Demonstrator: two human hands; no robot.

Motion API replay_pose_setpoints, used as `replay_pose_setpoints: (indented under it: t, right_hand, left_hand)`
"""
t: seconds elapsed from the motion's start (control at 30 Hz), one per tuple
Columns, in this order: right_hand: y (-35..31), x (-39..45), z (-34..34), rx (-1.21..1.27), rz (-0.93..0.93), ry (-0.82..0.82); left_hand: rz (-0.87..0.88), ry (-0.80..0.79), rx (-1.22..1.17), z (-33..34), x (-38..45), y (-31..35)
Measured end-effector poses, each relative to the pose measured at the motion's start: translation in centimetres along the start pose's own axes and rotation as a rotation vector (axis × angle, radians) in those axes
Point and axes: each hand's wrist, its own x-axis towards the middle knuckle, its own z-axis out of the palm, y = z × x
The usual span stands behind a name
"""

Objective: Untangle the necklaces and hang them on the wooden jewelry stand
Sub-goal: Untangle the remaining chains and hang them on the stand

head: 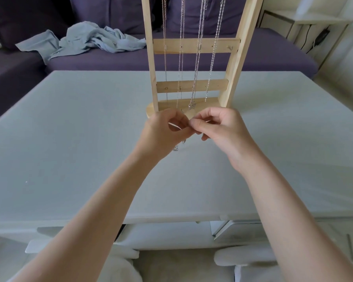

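**A:** Head view first: where's the chain they're working on?

**B:** Between the two hands, just above the table (69, 139) and right in front of the foot of the wooden jewelry stand (194, 45). The left hand (161, 133) has its fingers curled in, with a short bright strand showing inside the curl. The right hand (222, 129) meets it fingertip to fingertip in a tight pinch. A small bunch of the tangled necklace (176, 147) dangles below the left hand.

**A:** How would you expect it to handle?

**B:** Very light, limp, no stiffness at all — thin metal links that slide over each other and slip from the fingers. I'd guess it kinks or snaps if yanked, so tease the knot apart with fingertips and carry it by the clasp end or a free loop.

**A:** And the stand?

**B:** Pale, unfinished-looking wood: two long uprights, flat crossbars with tiny hooks, a rounded base. Several hung silver chains (198, 58) drop straight down its front, some twisted like rope, some finer; one seems to end in a small pendant near the base.

**A:** Surroundings?

**B:** A matte, pale grey tabletop, a purple sofa (253, 55) behind it, and a crumpled light-blue cloth (86, 40) — soft and creased — on the cushions.
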Motion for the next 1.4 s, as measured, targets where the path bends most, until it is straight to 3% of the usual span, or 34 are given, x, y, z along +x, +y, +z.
replay_pose_setpoints:
  t: [0.17,0.53,0.8,1.03,1.27,1.4]
  right_hand:
    - [0.0,0.0,-0.4,-0.023,0.03,0.023]
    - [0.3,-0.4,-1.9,-0.002,0.117,-0.025]
    - [0.1,-0.7,-3.2,0.005,0.135,-0.171]
    - [0.3,-0.8,-3.7,0.295,0.253,-0.038]
    - [0.2,-0.7,-3.5,0.379,0.29,-0.007]
    - [0.1,-0.8,-3.3,0.322,0.289,-0.01]
  left_hand:
    - [0.052,-0.056,0.032,0.3,0.0,0.3]
    - [-0.084,-0.187,-0.114,0.3,-0.4,0.9]
    - [-0.396,-0.31,-0.706,-0.3,-0.2,1.6]
    - [-0.398,-0.261,-0.663,0.0,-0.1,1.3]
    - [-0.407,-0.337,-0.566,0.2,-0.1,1.1]
    - [-0.379,-0.341,-0.385,0.4,-0.1,1.0]
